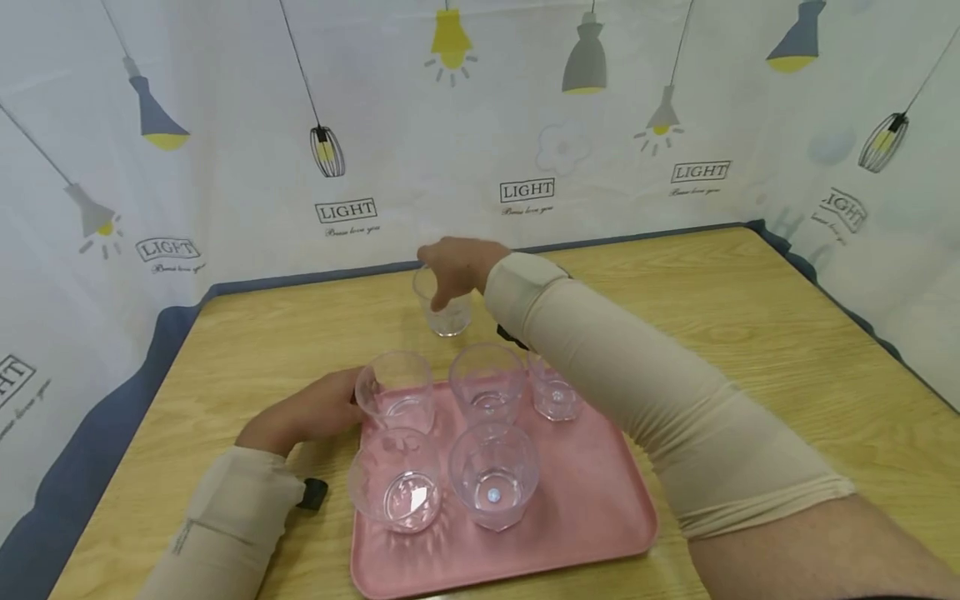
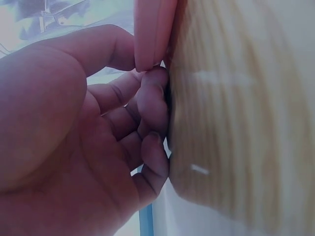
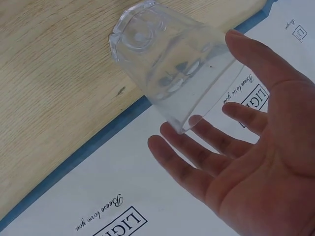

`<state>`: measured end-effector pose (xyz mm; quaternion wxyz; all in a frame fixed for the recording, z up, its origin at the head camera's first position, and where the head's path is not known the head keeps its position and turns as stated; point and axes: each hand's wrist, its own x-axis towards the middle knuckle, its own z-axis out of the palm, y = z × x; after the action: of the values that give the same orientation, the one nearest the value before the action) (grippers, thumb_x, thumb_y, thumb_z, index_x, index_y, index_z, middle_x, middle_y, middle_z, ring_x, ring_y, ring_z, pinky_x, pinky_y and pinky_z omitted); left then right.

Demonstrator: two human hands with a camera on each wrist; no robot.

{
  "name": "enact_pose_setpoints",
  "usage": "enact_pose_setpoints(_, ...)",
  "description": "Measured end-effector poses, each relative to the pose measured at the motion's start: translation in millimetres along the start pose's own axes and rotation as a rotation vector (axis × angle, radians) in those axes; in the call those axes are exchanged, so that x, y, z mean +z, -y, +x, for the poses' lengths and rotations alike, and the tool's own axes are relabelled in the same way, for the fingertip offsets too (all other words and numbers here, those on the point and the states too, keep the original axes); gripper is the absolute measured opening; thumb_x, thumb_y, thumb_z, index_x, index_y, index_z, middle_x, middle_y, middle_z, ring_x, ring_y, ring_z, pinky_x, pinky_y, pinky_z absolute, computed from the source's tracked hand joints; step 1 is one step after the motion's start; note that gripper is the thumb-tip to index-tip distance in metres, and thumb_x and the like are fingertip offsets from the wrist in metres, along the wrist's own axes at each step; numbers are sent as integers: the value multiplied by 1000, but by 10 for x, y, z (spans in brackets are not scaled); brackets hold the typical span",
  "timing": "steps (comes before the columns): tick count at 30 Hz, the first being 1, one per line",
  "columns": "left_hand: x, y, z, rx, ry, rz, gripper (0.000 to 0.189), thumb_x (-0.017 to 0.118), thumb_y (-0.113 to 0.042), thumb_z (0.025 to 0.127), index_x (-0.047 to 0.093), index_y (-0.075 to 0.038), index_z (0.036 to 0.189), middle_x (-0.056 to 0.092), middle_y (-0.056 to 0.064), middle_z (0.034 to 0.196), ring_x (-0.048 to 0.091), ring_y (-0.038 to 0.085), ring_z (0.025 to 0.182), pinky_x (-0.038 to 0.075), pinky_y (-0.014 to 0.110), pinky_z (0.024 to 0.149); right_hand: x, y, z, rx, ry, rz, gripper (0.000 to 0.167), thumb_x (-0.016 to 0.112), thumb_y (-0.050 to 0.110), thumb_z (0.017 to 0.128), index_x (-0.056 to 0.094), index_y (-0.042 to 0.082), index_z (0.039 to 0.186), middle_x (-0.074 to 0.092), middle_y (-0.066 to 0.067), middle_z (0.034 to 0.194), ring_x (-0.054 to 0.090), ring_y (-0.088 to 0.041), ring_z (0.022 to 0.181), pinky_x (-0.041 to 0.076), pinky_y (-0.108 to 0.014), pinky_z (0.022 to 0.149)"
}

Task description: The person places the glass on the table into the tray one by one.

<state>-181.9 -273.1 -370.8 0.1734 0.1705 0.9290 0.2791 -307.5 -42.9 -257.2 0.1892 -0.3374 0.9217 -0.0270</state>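
Observation:
At the far side of the table my right hand (image 1: 459, 265) is around the rim of a clear cup (image 1: 452, 321), thumb on one side and fingers across the other. The right wrist view shows this cup (image 3: 162, 54) tilted in the picture, its faceted base over the wood. My left hand (image 1: 322, 408) holds the left edge of a pink tray (image 1: 585, 517), seen in the left wrist view as a pink rim (image 2: 152, 34) between thumb and curled fingers. Several clear cups stand upright on the tray, among them a front cup (image 1: 495, 475) and a wider front-left cup (image 1: 397, 483).
The wooden table (image 1: 735, 333) extends beyond the tray on both sides. Behind it hangs a white cloth (image 1: 450, 125) printed with lamps, with a dark blue border (image 1: 300, 283) along the table's back edge. My right forearm passes above the tray's back-right corner.

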Motion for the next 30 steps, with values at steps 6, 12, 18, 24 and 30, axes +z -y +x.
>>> enact_pose_setpoints(6, 19, -5, -1, -3, -2, 5, 22, 65, -16, 93, 61, -8, 113, 66, 11, 116, 59, 31, 117, 45, 56, 104, 22, -16, 0, -4, -16, 10, 75, 75, 31, 89, 37, 7, 150, 46, -12, 151, 46, -27, 138, 37, -41, 116)
enact_pose_setpoints(12, 38, 1, -2, -4, -6, -3, 24, 65, -16, 93, 61, -8, 114, 66, 12, 119, 58, 32, 118, 44, 56, 105, 16, -8, -21, 10, 10, -17, 81, 74, 34, 90, 32, 8, 154, 40, -10, 157, 39, -27, 144, 34, -42, 119)
enact_pose_setpoints(18, 44, 1, -27, 3, -10, -24, 26, 66, -19, 93, 61, -10, 117, 66, 12, 122, 58, 32, 121, 43, 57, 106, -41, -31, -117, -6, 13, -20, 84, 75, 36, 89, 31, 9, 155, 37, -10, 159, 36, -27, 146, 32, -43, 120)
enact_pose_setpoints(24, 24, -5, -27, 6, -17, -8, 27, 65, -21, 94, 62, -10, 119, 66, 13, 124, 57, 34, 124, 43, 57, 107, -162, -176, -253, 10, -7, 37, 87, 73, 38, 90, 26, 11, 157, 29, -9, 163, 28, -27, 150, 29, -44, 121)
enact_pose_setpoints(30, 17, 3, -11, 2, -19, 1, 26, 64, -18, 94, 61, -9, 118, 66, 13, 123, 58, 35, 122, 42, 57, 107, -240, -377, -422, 69, -27, 58, 88, 73, 40, 89, 25, 12, 158, 27, -11, 164, 25, -30, 151, 28, -48, 121)
